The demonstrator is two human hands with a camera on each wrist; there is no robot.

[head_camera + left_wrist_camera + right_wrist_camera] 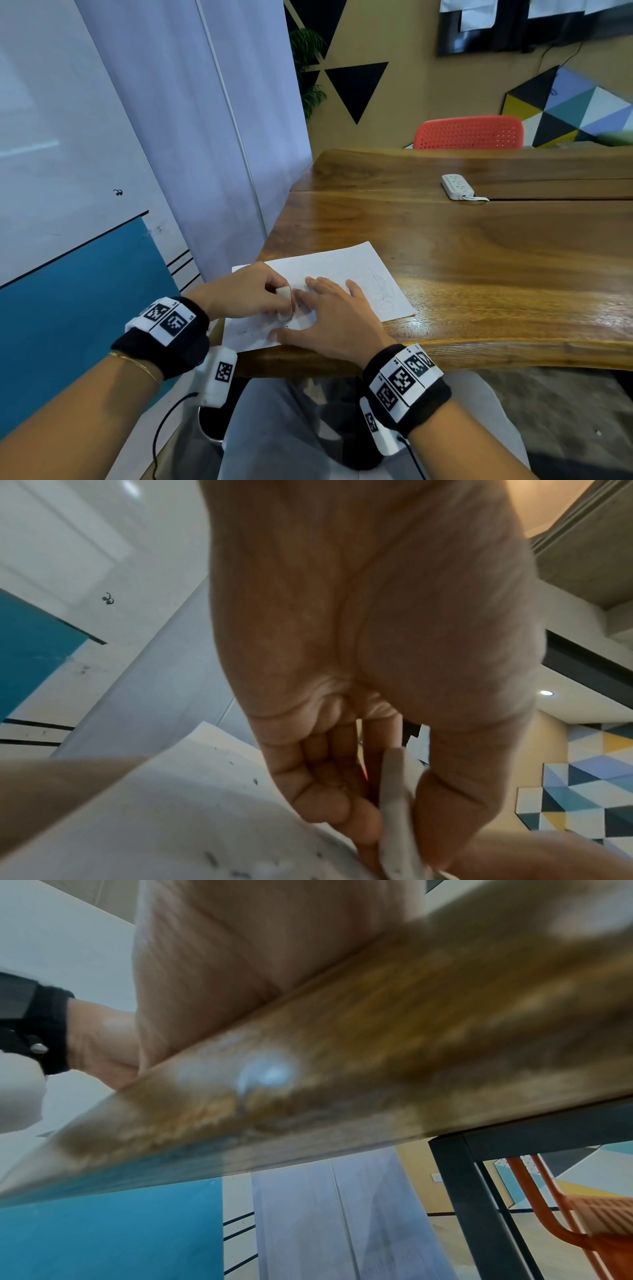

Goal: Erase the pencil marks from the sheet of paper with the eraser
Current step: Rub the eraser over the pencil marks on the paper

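Left hand pinches eraser (half hidden) on paper.

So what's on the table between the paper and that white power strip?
Nothing: in the head view only bare wooden table stretches from the paper to the power strip.

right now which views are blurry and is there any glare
Head view: sharp, with glare along the wooden table edge near the sheet of paper. Left wrist view: left hand and eraser soft, too close. Right wrist view: table edge heavily blurred, one bright reflection.
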